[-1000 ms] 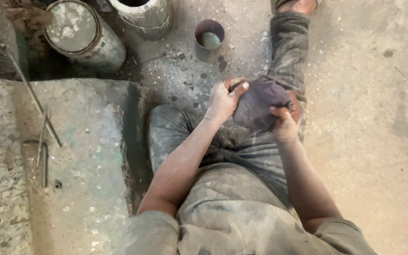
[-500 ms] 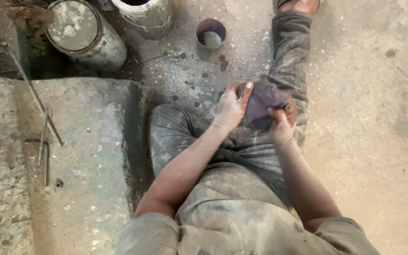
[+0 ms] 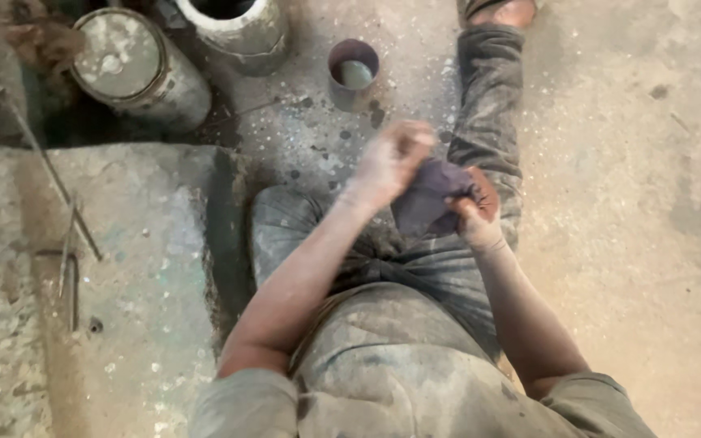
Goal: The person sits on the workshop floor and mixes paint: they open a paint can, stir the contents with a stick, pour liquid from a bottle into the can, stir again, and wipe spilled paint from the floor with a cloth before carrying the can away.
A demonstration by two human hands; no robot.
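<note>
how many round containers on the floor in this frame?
3: a lidded can lying tilted at top left, an open bucket beside it at the top edge, a small cup ahead of the left hand. More may be out of frame.

I see soft, even daylight with no glare. My left hand [image 3: 391, 158] smears with motion blur, while my right hand [image 3: 472, 212] stays fairly crisp. Deep shadow pools around the metal cans [image 3: 135, 69] at top left. Detail looks slightly soft and compressed overall.
</note>
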